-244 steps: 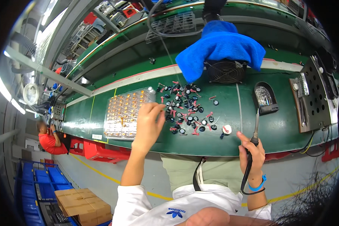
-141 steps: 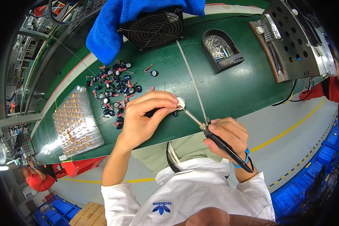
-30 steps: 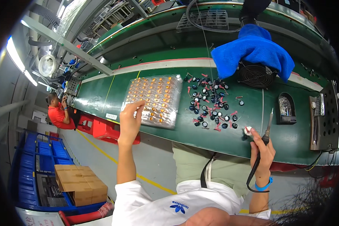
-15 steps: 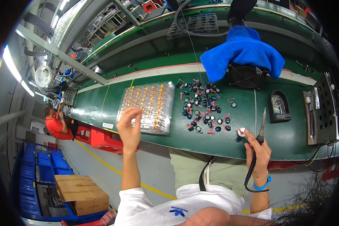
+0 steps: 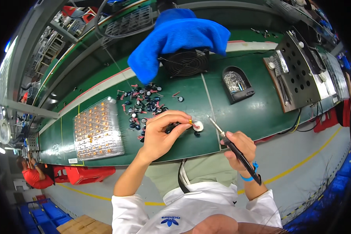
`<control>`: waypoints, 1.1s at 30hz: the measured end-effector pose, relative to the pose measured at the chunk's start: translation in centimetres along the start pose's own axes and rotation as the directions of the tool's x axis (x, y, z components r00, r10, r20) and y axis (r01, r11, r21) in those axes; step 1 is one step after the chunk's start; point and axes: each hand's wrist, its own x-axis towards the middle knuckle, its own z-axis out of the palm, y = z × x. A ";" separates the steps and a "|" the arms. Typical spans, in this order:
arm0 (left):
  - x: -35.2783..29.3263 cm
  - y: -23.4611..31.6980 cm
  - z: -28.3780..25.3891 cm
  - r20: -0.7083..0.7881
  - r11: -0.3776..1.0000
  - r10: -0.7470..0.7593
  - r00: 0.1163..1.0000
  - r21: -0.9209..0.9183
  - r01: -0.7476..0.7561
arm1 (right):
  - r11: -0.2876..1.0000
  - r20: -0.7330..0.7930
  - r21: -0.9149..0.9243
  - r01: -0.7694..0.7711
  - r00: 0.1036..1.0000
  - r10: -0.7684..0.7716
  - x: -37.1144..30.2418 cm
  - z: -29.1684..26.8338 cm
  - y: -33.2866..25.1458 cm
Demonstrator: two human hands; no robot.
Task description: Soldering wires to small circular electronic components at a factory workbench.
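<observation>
My left hand (image 5: 163,130) is closed in a pinch on a small orange-yellow part (image 5: 190,121), holding it at the edge of a white round piece (image 5: 199,126) with a bit of red on it. Just below that piece sits a small dark disc (image 5: 197,133). My right hand (image 5: 242,151) is wrapped round a soldering iron (image 5: 216,125), whose bare tip points up and left, a little right of the white piece and apart from it. Left of my left hand lies a loose pile of dark discs with red wires (image 5: 144,102), partly hidden by that hand.
A clear plastic tray (image 5: 117,146) of orange parts lies on the left of the green bench (image 5: 175,147). Farther back stands a black fan (image 5: 185,64) under a blue towel (image 5: 183,33). A black bin (image 5: 243,94) and a perforated metal box (image 5: 300,91) stand to the right.
My view has swung right. My left hand has come from above the tray to the white piece, with the orange-yellow part now in its fingers. The iron's tip has tilted left.
</observation>
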 end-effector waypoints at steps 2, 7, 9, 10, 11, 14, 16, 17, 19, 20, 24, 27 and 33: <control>0.2 -0.7 0.7 0.021 0.989 0.094 0.995 0.110 -0.096 | 1.000 -0.029 -0.003 0.015 0.999 -0.015 -0.3 -0.6 0.1; 0.0 -1.1 1.3 0.058 0.992 0.036 0.998 0.121 -0.043 | 0.998 -0.074 -0.026 -0.055 0.996 0.053 -0.6 -0.7 -0.3; -0.2 -1.3 1.2 0.086 0.980 0.067 0.994 0.180 -0.082 | 1.000 -0.037 -0.018 0.012 0.999 -0.012 -0.5 -0.6 0.1; -0.4 -1.2 1.3 0.084 0.981 0.059 0.995 0.179 -0.074 | 1.000 -0.033 -0.014 0.006 0.999 -0.006 -0.5 -0.5 0.1; -0.4 -1.0 1.3 0.084 0.982 0.057 0.995 0.174 -0.071 | 0.999 -0.021 -0.023 0.028 0.999 -0.028 -0.5 -0.4 0.2; -0.6 -1.1 1.3 0.075 0.985 0.061 0.995 0.158 -0.072 | 0.998 0.015 -0.045 0.052 0.999 -0.051 -0.4 -0.4 0.2; -0.6 -1.1 1.3 0.067 0.986 0.069 0.995 0.146 -0.078 | 0.997 0.039 -0.060 0.056 0.998 -0.054 -0.2 -0.3 0.1; -0.6 -1.1 1.2 0.072 0.982 0.081 0.994 0.166 -0.092 | 0.995 0.039 -0.078 0.060 0.998 -0.057 -0.1 -0.2 0.1; -0.6 -1.0 1.2 0.075 0.977 0.089 0.993 0.185 -0.102 | 0.994 0.042 -0.094 0.064 0.997 -0.060 -0.1 -0.1 0.0; -0.6 -1.0 1.3 0.080 0.979 0.089 0.993 0.178 -0.102 | 0.992 0.041 -0.104 0.068 0.997 -0.064 -0.2 -0.1 0.0; -0.6 -0.9 1.3 0.095 0.981 0.084 0.992 0.167 -0.099 | 0.990 0.053 -0.119 0.071 0.996 -0.065 -0.1 -0.1 -0.1; -0.6 -0.9 1.3 0.097 0.981 0.082 0.992 0.166 -0.097 | 0.991 0.053 -0.119 0.068 0.997 -0.062 -0.1 -0.1 -0.1; -0.7 -1.1 1.3 0.102 0.983 0.081 0.992 0.158 -0.096 | 0.990 0.058 -0.125 0.062 0.997 -0.055 -0.1 -0.1 -0.1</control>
